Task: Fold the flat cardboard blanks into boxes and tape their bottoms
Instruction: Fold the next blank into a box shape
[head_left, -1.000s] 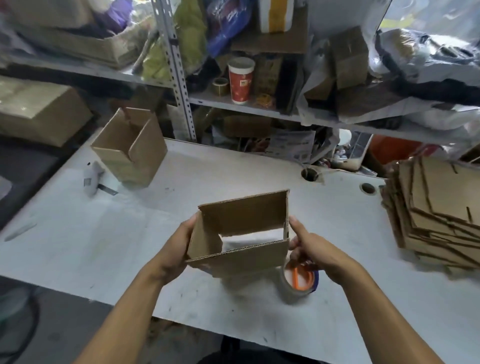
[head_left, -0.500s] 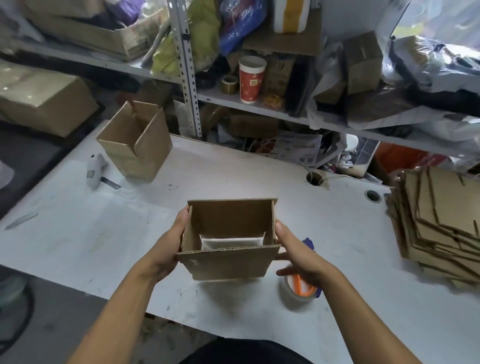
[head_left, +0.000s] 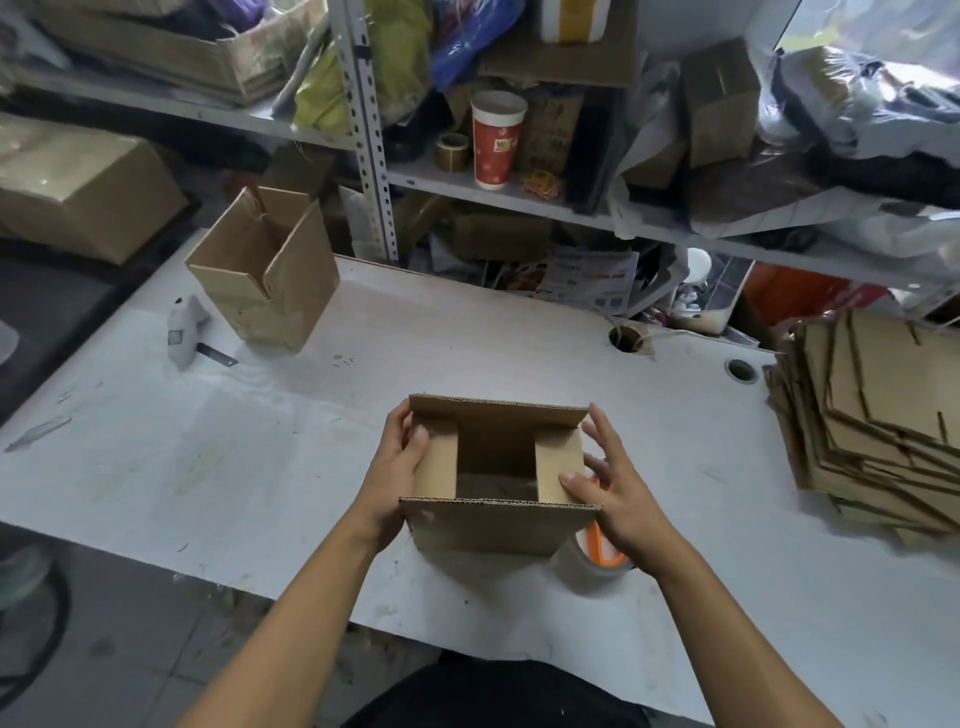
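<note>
Box (head_left: 496, 525) between both hands: left hand (head_left: 397, 467), right hand (head_left: 610, 486) pressing side flaps inward, fingers straight; tape roll (head_left: 589, 564) apparently just right of box.

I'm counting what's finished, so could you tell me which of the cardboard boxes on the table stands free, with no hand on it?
The assembled box at the table's far left, beside the shelf post; the near box has both hands on it.
</note>
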